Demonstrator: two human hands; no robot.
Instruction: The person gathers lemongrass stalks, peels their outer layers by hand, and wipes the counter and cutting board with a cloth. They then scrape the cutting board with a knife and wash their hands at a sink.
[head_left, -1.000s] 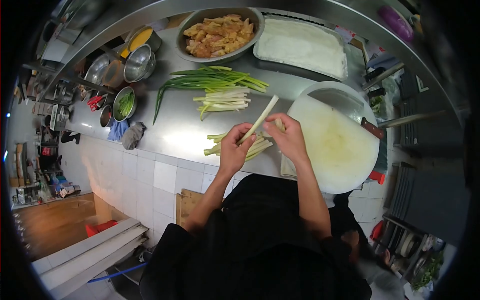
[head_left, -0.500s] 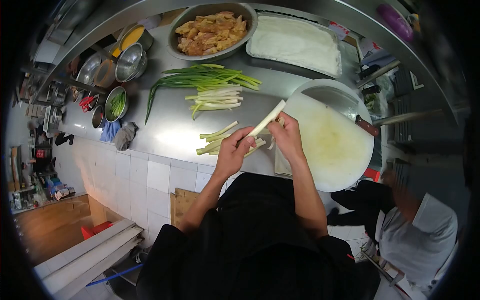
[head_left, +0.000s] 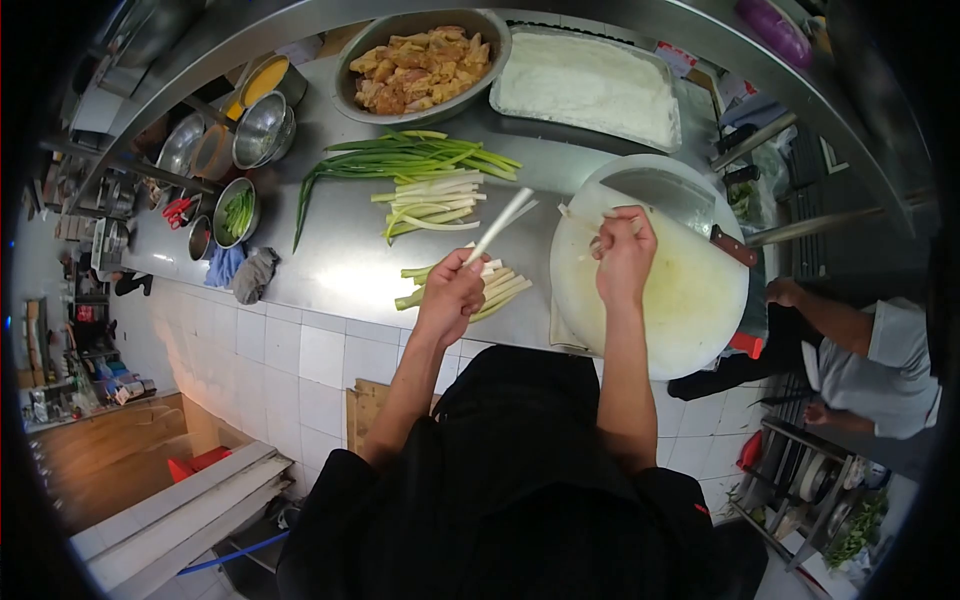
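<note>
My left hand (head_left: 452, 295) is closed around the lower end of a white scallion stalk (head_left: 503, 225), which points up and away from me. Over the round white cutting board (head_left: 690, 310), my right hand (head_left: 625, 255) is closed, with a thin pale strip of scallion skin (head_left: 577, 217) sticking out from its fingers. Beneath and beside my left hand lies a small pile of cut scallion whites (head_left: 506, 291). Farther back on the steel counter sit another pile of white stalks (head_left: 435, 203) and a bunch of long green scallion tops (head_left: 400, 157).
A cleaver (head_left: 675, 200) lies on the board's far side. Behind are a bowl of marinated meat pieces (head_left: 425, 70) and a tray of white powder (head_left: 585, 85). Metal bowls (head_left: 263, 130) and cloths (head_left: 255, 275) sit at left. A co-worker (head_left: 860, 350) stands at right.
My hands have come apart: the left moved slightly left with the stalk, the right moved right over the board with the strip. The co-worker has changed position, now farther up at the right.
</note>
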